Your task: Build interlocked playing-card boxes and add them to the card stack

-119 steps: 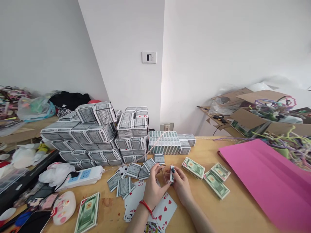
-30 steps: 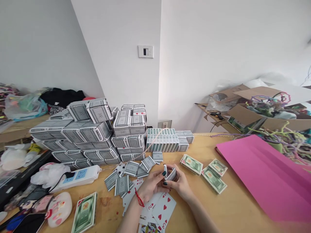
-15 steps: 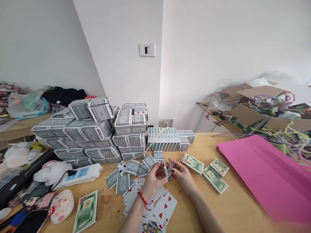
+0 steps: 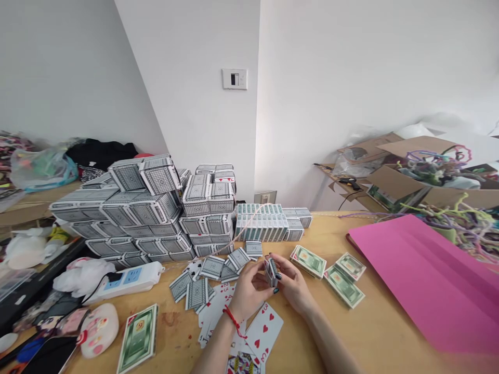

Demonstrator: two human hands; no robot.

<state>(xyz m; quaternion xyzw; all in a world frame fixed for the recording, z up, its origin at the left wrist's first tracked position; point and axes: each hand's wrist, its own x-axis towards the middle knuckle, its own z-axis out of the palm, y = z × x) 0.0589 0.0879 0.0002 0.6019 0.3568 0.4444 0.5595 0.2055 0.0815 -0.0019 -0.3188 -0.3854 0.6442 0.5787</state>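
Between my two hands is a folded playing card (image 4: 272, 272) with a grey patterned back, held just above the table. My left hand (image 4: 248, 291) grips its left side, a red string bracelet on the wrist. On the right side, the dark-nailed fingers of my right hand (image 4: 292, 283) press against the card. Under and beside my left forearm lie loose face-up cards, among them a three of hearts (image 4: 264, 330). Several folded cards (image 4: 198, 293) lie face down left of my hands. Fingers partly hide the held card's folds.
Blocks built from folded cards (image 4: 144, 213) are stacked at the back left, beside a row of upright card boxes (image 4: 261, 222). Green card boxes (image 4: 345, 285) lie at right, another (image 4: 138, 337) at front left. A power strip (image 4: 128, 283) and pink sheet (image 4: 405, 285) flank the work area.
My fingers have turned and refolded the card; its open flaps now stand closer together, with the patterned back facing right. The loose cards and stacks stay in place; the view has shifted slightly.
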